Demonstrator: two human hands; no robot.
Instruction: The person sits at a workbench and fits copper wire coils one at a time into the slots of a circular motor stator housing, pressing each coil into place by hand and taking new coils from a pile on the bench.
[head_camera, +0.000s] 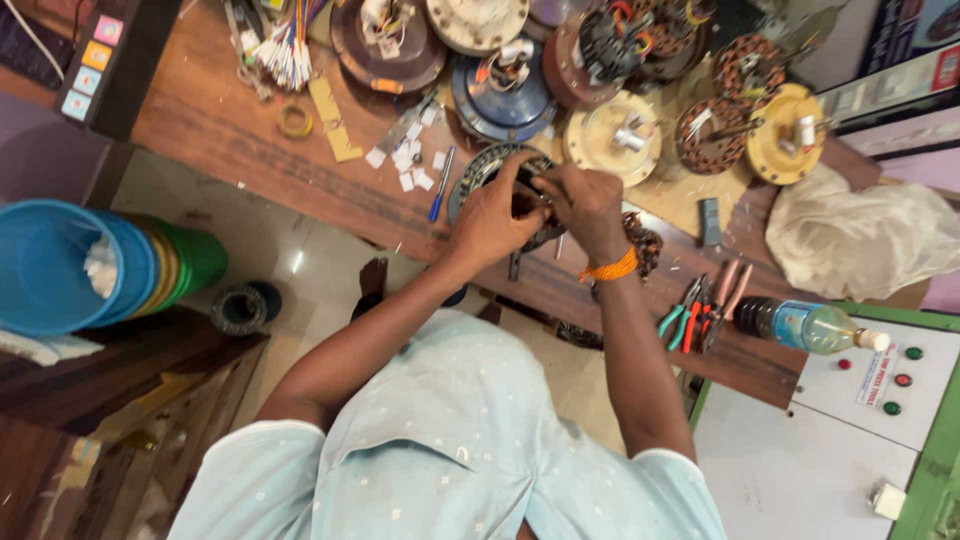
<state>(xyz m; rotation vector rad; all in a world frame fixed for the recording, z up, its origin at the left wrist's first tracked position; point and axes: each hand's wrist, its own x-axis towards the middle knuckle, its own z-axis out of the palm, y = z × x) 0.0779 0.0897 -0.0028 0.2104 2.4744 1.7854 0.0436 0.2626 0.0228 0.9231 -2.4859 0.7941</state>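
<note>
Head view looks down on a long brown wooden workbench (230, 140), where both hands meet over a dark ring-shaped motor stator with a slotted metal rim (487, 165) lying flat near the bench's near edge. The left hand (492, 222) curls over the ring's near side, fingers pressed against it. The right hand (588, 203), an orange thread band at its wrist, has its fingertips drawn together over the ring's middle; whatever it pinches is too small to tell.

Risks, as I judge them: the ring sits close to the bench edge, so a hard pull could slide it off. The small white paper slips (412, 160) scattered just left could be swept away by a forearm. The clear plastic bottle of yellowish liquid (812, 327) lies on its side at right near the red- and green-handled pliers (697, 312); a nudge could roll it, though its cap appears on.

Containers: the stacked plastic buckets, blue outermost, then yellow and green (95, 265), lie tilted at left, with something crumpled and white inside. The bottle looks partly full.
</note>
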